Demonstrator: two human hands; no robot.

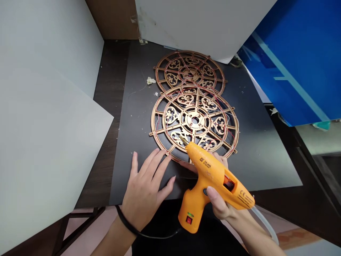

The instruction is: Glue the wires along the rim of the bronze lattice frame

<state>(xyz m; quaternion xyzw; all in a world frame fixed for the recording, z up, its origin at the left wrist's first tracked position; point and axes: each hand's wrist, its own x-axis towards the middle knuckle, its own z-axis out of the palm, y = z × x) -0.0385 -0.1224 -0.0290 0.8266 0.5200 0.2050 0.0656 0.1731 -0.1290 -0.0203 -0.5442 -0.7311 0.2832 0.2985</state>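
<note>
Two fretwork discs (187, 120); your right hand (220, 204) grips one glue gun (210, 169), nozzle (184, 140) far-left, axis diagonal; left hand (145, 185) spread, released.

- Dark wood-grain desk (110, 89) under a charcoal sheet (266, 156), pale glare at right
- White panels (48, 53) left and behind
- Brown board (114, 19) in the back corner
- Blue panel (309, 46), right
- Pinkish floor (99, 227) below

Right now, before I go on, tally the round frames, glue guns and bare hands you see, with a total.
Round frames: 2 (near frame, far frame)
Glue gun: 1
Hands: 2 (left hand, right hand)
Total: 5
</note>
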